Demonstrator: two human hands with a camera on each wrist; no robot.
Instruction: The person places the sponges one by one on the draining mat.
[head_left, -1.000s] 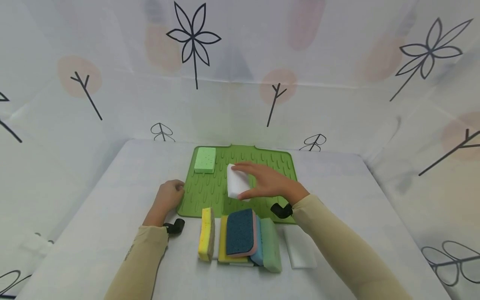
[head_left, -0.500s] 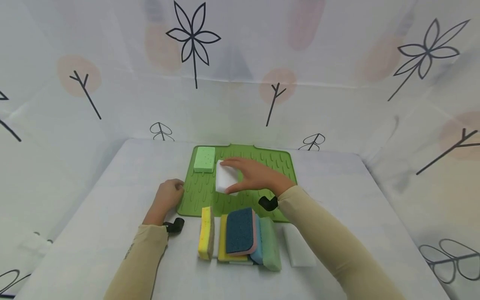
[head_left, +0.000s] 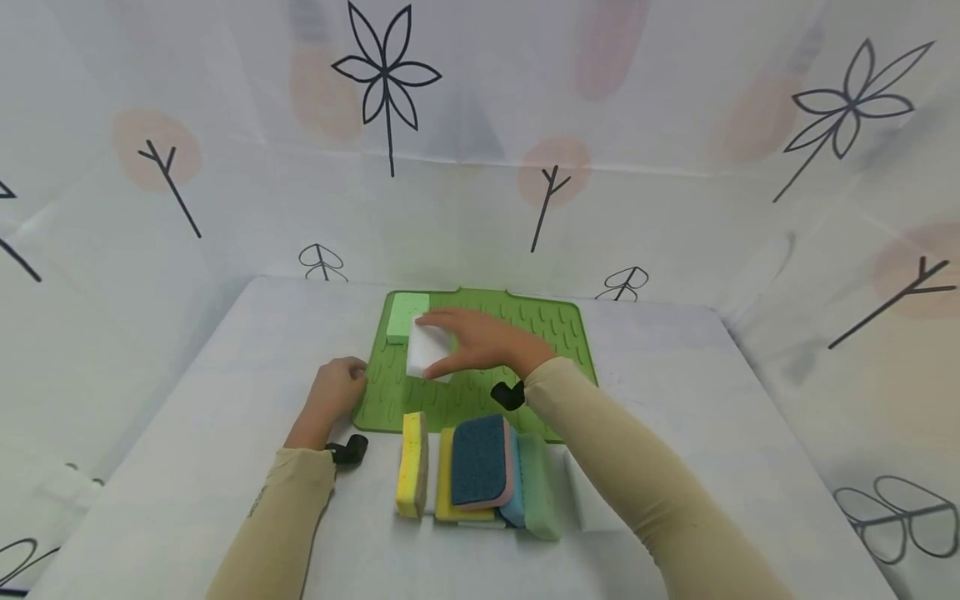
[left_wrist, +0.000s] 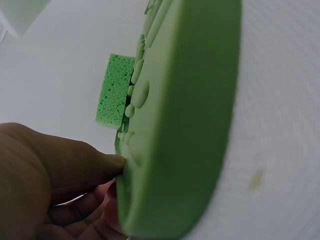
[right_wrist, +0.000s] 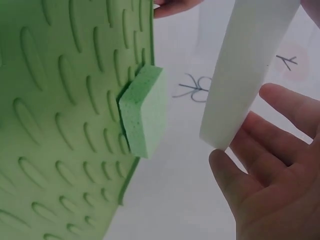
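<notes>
left hand (head_left: 339,390): your thumb and fingers pinch the green mat (head_left: 393,398) at its rim, seemingly steadying it
right hand (head_left: 480,342): your thumb and fingers grip the white block (head_left: 425,350) by its edges, perhaps keeping its underside free
white block: above the mat, near the green sponge (head_left: 405,312)

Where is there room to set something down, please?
The table is bare left of the left hand and right of the right sleeve; the far right corner of the mat is free. Crowded: its far left, with the green sponge and held white block, and its near edge, by bunched sponges.
</notes>
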